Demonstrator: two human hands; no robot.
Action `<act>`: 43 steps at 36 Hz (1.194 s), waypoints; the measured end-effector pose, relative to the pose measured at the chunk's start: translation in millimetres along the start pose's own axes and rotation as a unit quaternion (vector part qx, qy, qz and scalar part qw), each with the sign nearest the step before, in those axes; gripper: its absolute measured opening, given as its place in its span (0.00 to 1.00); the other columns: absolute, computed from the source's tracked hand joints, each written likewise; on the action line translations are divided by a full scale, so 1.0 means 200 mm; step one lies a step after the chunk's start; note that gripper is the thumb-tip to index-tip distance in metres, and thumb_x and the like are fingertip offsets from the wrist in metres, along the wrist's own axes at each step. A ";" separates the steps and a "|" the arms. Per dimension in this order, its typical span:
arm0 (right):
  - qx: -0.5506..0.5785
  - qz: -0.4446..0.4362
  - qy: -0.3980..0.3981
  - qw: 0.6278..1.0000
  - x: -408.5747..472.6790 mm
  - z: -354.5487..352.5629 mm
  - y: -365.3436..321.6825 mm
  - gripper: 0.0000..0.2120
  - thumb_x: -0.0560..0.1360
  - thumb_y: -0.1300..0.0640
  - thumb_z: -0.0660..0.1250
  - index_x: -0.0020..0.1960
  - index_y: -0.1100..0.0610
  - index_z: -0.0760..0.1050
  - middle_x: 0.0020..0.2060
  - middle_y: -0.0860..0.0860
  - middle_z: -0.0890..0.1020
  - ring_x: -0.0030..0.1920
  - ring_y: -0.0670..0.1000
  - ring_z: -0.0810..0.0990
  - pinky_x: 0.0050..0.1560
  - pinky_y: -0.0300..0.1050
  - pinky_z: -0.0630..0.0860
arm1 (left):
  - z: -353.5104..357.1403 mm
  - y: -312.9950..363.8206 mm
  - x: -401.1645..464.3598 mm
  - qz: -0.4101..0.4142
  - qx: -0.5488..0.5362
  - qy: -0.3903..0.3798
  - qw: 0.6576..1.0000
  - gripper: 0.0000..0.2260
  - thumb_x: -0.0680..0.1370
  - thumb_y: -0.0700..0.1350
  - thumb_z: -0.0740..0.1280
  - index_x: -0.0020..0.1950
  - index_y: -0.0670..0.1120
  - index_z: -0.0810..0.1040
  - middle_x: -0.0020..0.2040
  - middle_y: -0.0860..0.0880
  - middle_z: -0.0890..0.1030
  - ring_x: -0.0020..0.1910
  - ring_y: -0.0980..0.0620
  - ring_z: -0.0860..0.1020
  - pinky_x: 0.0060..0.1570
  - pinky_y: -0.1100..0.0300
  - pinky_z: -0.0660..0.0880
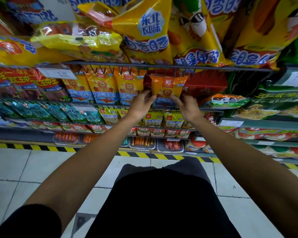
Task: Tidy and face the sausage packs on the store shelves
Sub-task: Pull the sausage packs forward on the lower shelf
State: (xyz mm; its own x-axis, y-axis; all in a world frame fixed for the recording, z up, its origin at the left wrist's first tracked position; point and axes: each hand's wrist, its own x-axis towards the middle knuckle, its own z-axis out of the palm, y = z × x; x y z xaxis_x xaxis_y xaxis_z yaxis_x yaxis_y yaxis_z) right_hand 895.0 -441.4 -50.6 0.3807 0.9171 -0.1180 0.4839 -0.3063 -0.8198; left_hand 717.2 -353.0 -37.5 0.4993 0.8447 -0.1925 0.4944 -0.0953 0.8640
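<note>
Gripping the lower corners of an orange lion-print sausage pack (168, 86), the left hand (141, 104) and right hand (187, 107) each pinch it between thumb and curled fingers. This pack stands upright just under the grey wire rail (162, 65), at the right end of a row of matching lion-print packs (103, 86) and in front of a red box (206, 85). Large yellow bags (144, 31) fill the shelf above; a yellow-and-black hazard strip (41, 148) edges the tiled floor (33, 169) below.
</note>
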 end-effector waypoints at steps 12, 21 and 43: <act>-0.038 -0.013 0.070 0.997 0.02 0.02 -0.06 0.26 0.84 0.43 0.62 0.32 0.54 0.62 0.24 0.50 0.66 0.24 0.44 0.70 0.29 0.38 0.61 | 0.00 0.01 0.00 0.004 -0.011 0.114 0.993 0.14 0.87 0.46 0.62 0.61 0.38 0.83 0.55 0.42 0.86 0.53 0.44 0.84 0.57 0.47 0.80; -0.057 0.036 -0.002 0.998 0.05 0.05 -0.04 0.27 0.84 0.40 0.60 0.32 0.54 0.66 0.27 0.53 0.71 0.32 0.56 0.74 0.37 0.50 0.61 | -0.01 -0.02 -0.03 0.011 0.152 0.025 0.988 0.13 0.87 0.43 0.59 0.67 0.41 0.77 0.54 0.40 0.84 0.47 0.42 0.83 0.52 0.42 0.80; -0.248 -0.242 0.120 0.930 -0.08 0.07 -0.01 0.31 0.86 0.48 0.60 0.84 0.57 0.53 0.83 0.56 0.52 0.83 0.56 0.47 0.79 0.35 0.44 | -0.11 -0.15 -0.03 0.357 0.392 0.100 0.842 0.33 0.83 0.39 0.62 0.86 0.48 0.51 0.86 0.49 0.51 0.85 0.46 0.46 0.82 0.41 0.49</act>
State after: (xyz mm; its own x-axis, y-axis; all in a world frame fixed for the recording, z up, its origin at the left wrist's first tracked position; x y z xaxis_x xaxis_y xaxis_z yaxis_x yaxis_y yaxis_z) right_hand 877.5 -451.1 -55.3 0.1601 0.9131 0.3750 0.9256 -0.0070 -0.3783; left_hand 683.0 -344.4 -52.4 0.7773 0.4889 0.3959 0.4761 -0.8685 0.1379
